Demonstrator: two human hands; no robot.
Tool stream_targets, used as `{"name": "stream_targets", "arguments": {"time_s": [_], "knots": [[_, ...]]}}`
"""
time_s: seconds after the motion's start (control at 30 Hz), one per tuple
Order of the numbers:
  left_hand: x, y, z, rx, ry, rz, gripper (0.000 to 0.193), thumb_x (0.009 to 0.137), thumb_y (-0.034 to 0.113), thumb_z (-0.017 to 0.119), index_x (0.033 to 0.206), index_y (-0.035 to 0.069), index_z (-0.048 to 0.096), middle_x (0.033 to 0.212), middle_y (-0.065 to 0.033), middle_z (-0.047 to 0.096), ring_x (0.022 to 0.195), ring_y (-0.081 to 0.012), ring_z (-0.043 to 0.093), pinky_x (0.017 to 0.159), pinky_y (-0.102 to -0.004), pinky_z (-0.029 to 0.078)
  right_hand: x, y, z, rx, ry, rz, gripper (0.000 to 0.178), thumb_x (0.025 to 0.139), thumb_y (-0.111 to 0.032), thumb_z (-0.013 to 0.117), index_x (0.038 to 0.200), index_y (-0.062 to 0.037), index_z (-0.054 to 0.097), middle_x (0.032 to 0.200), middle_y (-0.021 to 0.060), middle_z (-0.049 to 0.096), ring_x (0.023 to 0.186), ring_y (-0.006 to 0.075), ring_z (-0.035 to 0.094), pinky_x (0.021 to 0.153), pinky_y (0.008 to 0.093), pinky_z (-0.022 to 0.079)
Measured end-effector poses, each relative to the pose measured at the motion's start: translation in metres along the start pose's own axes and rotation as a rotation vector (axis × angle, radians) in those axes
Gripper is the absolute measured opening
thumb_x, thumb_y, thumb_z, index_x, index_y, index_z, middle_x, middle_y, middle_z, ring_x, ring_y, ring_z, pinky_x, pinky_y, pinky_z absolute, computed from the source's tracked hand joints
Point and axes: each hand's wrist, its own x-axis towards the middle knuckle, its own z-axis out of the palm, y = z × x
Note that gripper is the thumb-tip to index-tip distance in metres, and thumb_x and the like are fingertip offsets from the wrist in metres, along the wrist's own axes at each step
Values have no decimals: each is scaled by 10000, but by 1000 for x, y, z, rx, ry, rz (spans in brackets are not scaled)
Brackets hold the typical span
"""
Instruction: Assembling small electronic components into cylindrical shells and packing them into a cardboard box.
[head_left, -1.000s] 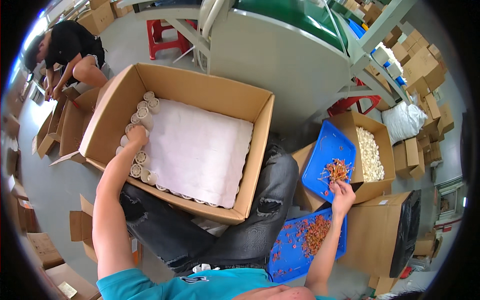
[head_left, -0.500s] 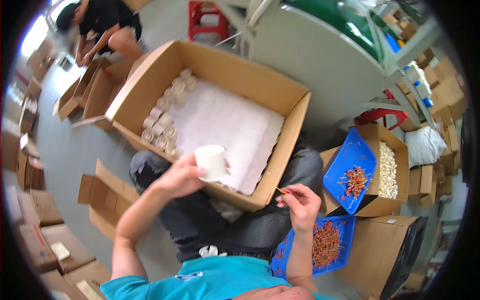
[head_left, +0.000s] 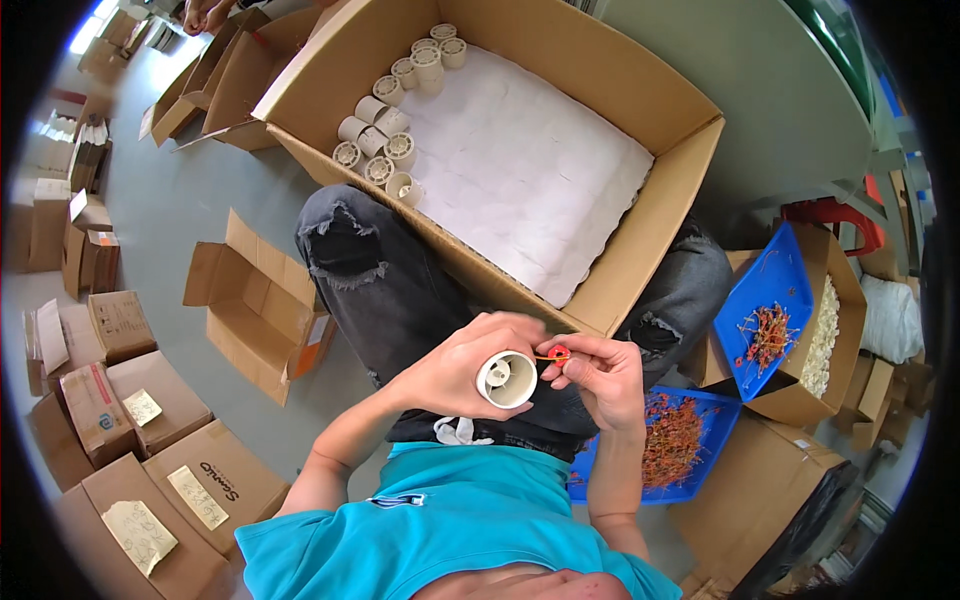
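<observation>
1. Closest to us, our teal shirt (head_left: 470,500) creased softly above the waist of our faded black jeans (head_left: 362,262), frayed open at the knees.
2. In front of the shirt, our left hand (head_left: 462,368) had its fingers curled around a smooth off-white cylinder (head_left: 507,378), its round, hollow end tipped toward us and a small hub visible inside.
3. Just beside that rim, our right hand (head_left: 608,378) pinched a small red piece (head_left: 558,354) with a thin yellowish wire between thumb and fingers.
4. Beyond our lap stood a big cardboard box (head_left: 665,225), where similar ribbed-ended cylinders (head_left: 385,120) clustered, some upright, some lying, along the left of a wrinkled white sheet (head_left: 535,165).
5. To our right, a glossy blue tray (head_left: 722,415) held a tangled reddish heap (head_left: 662,440); farther off, a tilted blue tray (head_left: 778,282) carried a smaller wiry pile (head_left: 768,335), next to knobbly cream pieces (head_left: 822,340) in a carton.
</observation>
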Motion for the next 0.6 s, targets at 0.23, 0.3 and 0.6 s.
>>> {"name": "stream_targets", "arguments": {"time_s": [0.23, 0.3, 0.6], "knots": [[-3, 11, -6, -107, -197, -250, 473, 670, 157, 888, 1036, 51, 608, 1005, -109, 669, 950, -299, 661, 769, -358, 538, -5, 15, 14, -565, 321, -319, 215, 869, 122, 653, 1079, 97, 694, 1041, 158, 666, 807, 180, 695, 689, 267, 596], [0, 3, 4, 12, 2, -57, 472, 678, 144, 886, 1041, 46, 599, 1074, -126, 661, 968, -310, 661, 796, -375, 534, -3, 16, 13, -861, 403, -445, 205, 859, 141, 654, 1056, 100, 695, 1031, 129, 632, 787, 166, 672, 683, 265, 590], [3, -26, 16, 286, 398, 182, 523, 655, 120, 917, 1050, 34, 585, 981, -117, 663, 842, -295, 652, 722, -369, 519, -21, -26, 31, -424, 381, -559, 262, 824, 161, 658, 1081, 117, 678, 1052, 185, 627, 819, 210, 693, 680, 293, 603]]}}
